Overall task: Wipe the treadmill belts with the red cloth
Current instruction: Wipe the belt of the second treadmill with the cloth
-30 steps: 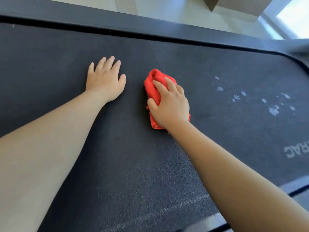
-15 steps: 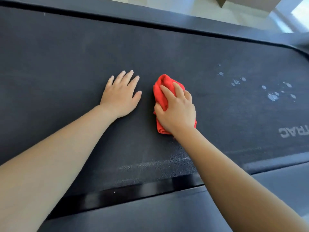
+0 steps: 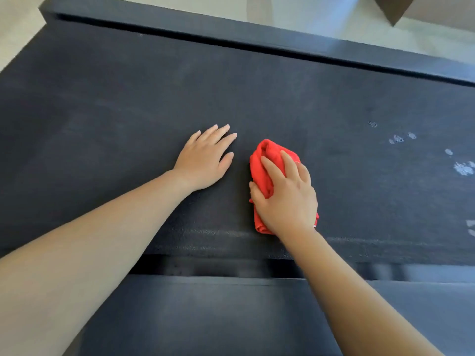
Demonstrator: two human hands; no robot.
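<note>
A bunched red cloth (image 3: pixel 266 160) lies on the dark treadmill belt (image 3: pixel 128 111), just right of centre. My right hand (image 3: pixel 286 195) presses down on the cloth with the fingers curled over it, covering its nearer half. My left hand (image 3: pixel 205 159) rests flat on the belt a short way to the left of the cloth, fingers spread, holding nothing. Several pale smudges (image 3: pixel 462 168) mark the belt at the far right.
A dark side rail (image 3: pixel 231 312) runs along the near edge of the belt, with a black gap between them. Another side rail (image 3: pixel 257 34) borders the far edge. Pale floor (image 3: pixel 308 11) lies beyond it, with a brown box corner (image 3: pixel 393 6) at the top right.
Both hands and the cloth have come toward the belt's near edge. The near rail has come into view and the smudges now sit further right.
</note>
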